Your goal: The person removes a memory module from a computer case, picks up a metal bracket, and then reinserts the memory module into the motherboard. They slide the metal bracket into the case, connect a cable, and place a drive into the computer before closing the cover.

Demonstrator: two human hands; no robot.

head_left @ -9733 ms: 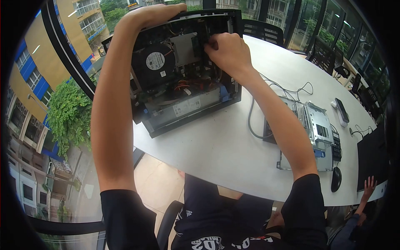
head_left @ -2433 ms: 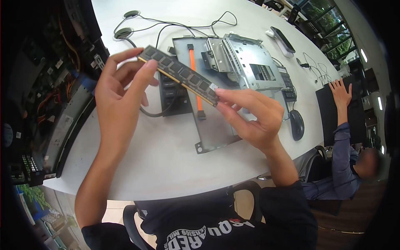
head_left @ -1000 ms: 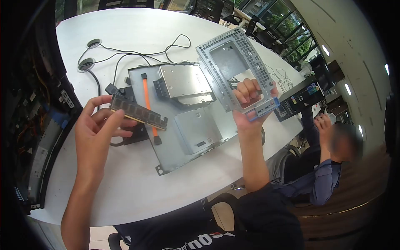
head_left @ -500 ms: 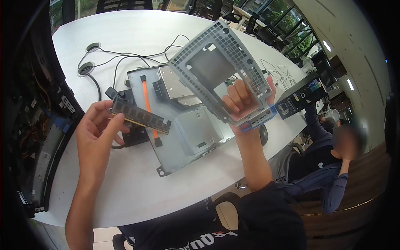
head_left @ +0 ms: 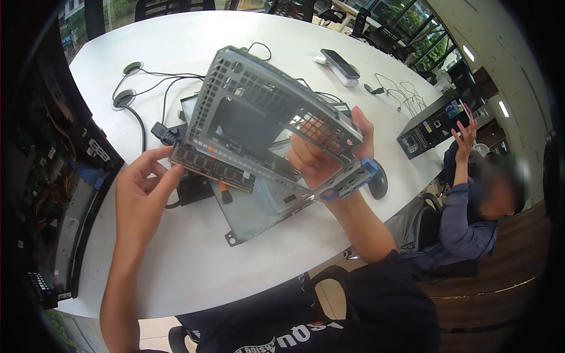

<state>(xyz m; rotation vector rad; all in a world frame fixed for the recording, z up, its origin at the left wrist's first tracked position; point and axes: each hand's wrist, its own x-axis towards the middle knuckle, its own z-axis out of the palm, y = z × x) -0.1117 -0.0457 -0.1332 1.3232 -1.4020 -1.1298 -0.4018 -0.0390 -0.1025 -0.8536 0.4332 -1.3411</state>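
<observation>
Between the thumb and fingers of my left hand is a RAM stick, pinched at its left end. My right hand grips a perforated metal drive cage with blue plastic latches at its lower right. The cage is raised and tilted over the table, its left lower edge overlapping the RAM stick in this view. Beneath both lies a flat metal side panel, largely hidden by the cage. An orange cable end shows just below the RAM stick.
An opened computer case stands at the far left. A black power cable runs from a grommet on the white table. A mouse, a phone and another computer tower are to the right, near a seated person.
The drive cage has turned and come down to the left, closer to the RAM stick. My left hand has shifted slightly right. The seated person has raised a hand by the tower.
</observation>
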